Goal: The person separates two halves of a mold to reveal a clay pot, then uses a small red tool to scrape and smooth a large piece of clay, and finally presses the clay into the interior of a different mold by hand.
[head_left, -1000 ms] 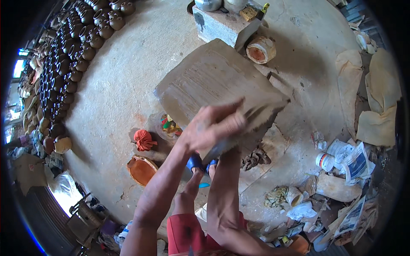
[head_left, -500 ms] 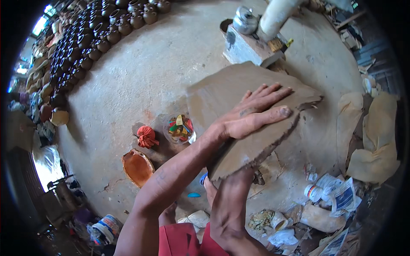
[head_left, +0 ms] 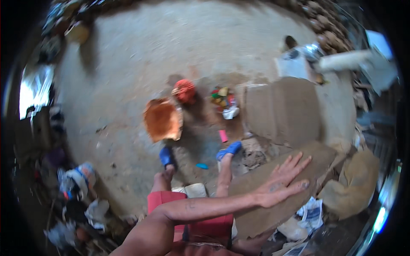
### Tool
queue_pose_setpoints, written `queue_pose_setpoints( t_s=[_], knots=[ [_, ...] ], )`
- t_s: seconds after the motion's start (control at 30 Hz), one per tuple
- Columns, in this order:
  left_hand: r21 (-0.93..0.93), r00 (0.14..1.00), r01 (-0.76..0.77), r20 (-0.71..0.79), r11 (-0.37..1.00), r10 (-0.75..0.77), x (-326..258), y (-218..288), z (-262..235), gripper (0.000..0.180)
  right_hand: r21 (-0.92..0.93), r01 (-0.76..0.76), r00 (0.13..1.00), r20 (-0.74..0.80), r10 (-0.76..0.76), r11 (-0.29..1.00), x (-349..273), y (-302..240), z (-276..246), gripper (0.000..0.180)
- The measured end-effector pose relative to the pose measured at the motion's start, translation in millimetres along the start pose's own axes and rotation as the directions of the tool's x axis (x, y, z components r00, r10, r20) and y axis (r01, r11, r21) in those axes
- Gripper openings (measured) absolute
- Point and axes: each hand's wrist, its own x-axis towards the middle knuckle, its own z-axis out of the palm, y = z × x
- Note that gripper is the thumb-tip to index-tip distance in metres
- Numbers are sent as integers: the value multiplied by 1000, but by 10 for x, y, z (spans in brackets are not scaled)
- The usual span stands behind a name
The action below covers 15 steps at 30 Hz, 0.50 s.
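My left hand (head_left: 279,183) lies palm down, fingers stretched out, on a flat brown sheet that looks like clay (head_left: 256,215). The sheet is lifted off the floor to the right of my lap and has an uneven edge. Beneath it my right forearm (head_left: 252,246) shows only in part; the right hand is hidden under the sheet. A brown rectangular mat or board (head_left: 294,113) lies on the floor beyond it. Left of that mat are a bowl of colourful pieces (head_left: 222,100), a red cloth bundle (head_left: 184,91) and an orange-brown shallow dish (head_left: 163,119).
Brown cloths or sacks (head_left: 352,185) and crumpled newspaper (head_left: 312,213) lie at the right. A whitish block (head_left: 292,66) stands far right beside a pale cylinder (head_left: 346,59). A plastic tub (head_left: 79,177) sits at the left. My feet wear blue shoes (head_left: 230,150).
My view has swung to the right. The brown sheet has come away from above the floor mat toward my right side, with my left hand still flat on top.
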Motion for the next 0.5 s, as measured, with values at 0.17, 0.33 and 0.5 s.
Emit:
queue_pose_setpoints(
  t_s=[0.17,0.33,0.5],
  knots=[
    [108,965,119,-248,987,-89,-1046,-545,-404,89,-64,-36,990,133,44,997,-186,327,633,77],
    [318,855,198,-518,927,-5,-1504,-1276,-1110,105,-86,-51,958,278,73,995,129,864,1207,77],
    [377,757,119,-633,919,162,-1579,-1946,-1937,115,-75,-18,912,408,47,997,753,1420,1674,78]
  ],
)
